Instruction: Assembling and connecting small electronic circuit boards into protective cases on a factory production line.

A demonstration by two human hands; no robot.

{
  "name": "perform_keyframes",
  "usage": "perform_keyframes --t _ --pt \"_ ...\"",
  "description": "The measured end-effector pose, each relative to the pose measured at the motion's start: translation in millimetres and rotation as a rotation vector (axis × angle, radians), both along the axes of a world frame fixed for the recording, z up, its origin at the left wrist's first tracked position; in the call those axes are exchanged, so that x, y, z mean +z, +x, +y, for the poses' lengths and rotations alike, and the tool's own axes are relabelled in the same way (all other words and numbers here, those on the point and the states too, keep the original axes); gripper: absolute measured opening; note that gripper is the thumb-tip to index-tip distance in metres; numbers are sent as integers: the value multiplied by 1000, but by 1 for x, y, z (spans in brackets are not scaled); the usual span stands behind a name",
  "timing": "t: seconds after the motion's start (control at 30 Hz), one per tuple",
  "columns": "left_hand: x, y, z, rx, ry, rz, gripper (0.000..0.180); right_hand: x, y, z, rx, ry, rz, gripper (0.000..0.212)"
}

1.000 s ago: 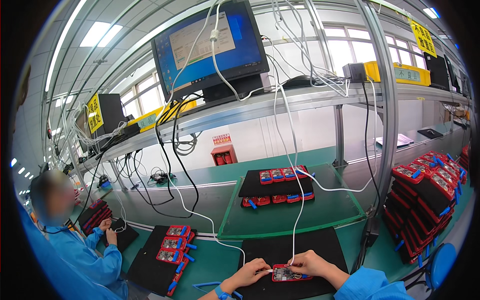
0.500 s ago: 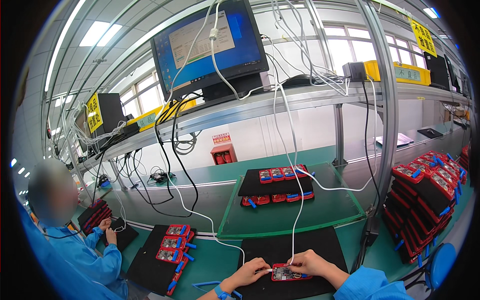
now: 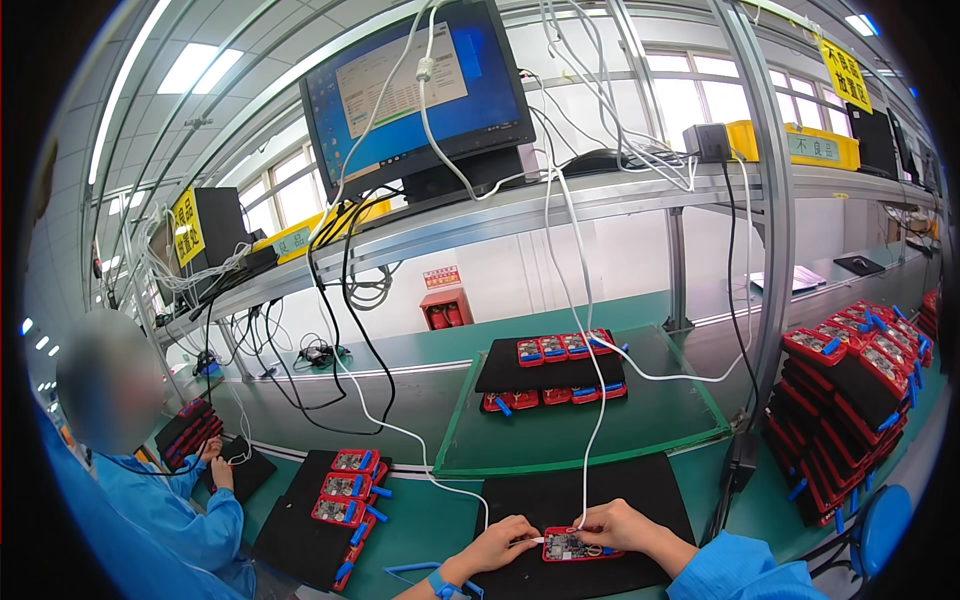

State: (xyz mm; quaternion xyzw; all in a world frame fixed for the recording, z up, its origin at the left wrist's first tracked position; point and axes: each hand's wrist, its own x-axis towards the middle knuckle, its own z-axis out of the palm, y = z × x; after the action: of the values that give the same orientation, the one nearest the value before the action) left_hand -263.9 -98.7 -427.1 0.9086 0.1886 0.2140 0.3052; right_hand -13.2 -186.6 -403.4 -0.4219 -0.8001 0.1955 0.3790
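Observation:
A circuit board in a red case (image 3: 566, 549) lies on a black mat (image 3: 630, 490) at the front middle of the bench. My left hand (image 3: 503, 545) is closed on a white cable plug (image 3: 536, 541), which meets the board's left end. Pinched over the board's upper edge, my right hand (image 3: 622, 526) grips the end of a white cable (image 3: 590, 455) hanging from above. The fingers partly hide that cable's tip, so whether it is plugged in cannot be made out. A blue strap is around my left wrist.
More red-cased boards with blue parts lie on black mats to the left (image 3: 347, 484), on a green-edged sheet (image 3: 690, 400) beyond, and in a tall stack (image 3: 835, 420) at right. A monitor (image 3: 415, 95) stands on the shelf. Loose cables hang down. A co-worker's blue sleeve (image 3: 190, 520) is at left.

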Motion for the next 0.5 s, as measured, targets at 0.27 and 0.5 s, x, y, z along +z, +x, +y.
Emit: perform_keyframes --t 0.27,0.5 --pt "1 0 0 5 -14 -4 15 2 0 0 0 -16 -7 13" --pt "-1 0 0 11 -13 5 15 3 0 -1 11 -8 1 14"
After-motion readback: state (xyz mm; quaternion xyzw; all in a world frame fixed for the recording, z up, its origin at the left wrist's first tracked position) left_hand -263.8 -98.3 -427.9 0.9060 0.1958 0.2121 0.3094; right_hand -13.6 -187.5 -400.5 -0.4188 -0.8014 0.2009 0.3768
